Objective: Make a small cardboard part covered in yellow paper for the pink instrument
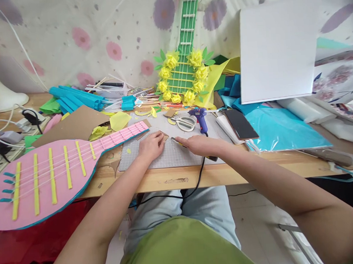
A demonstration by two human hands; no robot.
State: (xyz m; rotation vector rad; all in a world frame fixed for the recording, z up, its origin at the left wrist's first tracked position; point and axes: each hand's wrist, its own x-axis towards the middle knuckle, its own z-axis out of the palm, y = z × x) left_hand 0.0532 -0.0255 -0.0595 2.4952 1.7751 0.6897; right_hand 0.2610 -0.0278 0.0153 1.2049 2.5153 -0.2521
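My left hand [152, 145] presses down a small piece of brown cardboard [164, 135] on the grey gridded cutting mat [175, 160], its fingers bunched together over it. To the right, my right hand [195, 144] grips a utility knife [181, 144], forefinger stretched along it toward the tip. The knife tip points left at the cardboard, a short gap apart. Behind my hands lie a pair of scissors [185, 124] with pale handles and a blue-purple glue gun [202, 121], whose black cable runs down over the table edge.
A pink paper instrument [59, 171] with yellow strips overhangs the table's left front. A green one with yellow flowers [185, 73] stands at the back. A phone [241, 124], blue sheets in plastic [284, 129] and a white board [279, 50] are right. Brown cardboard [70, 124] lies left.
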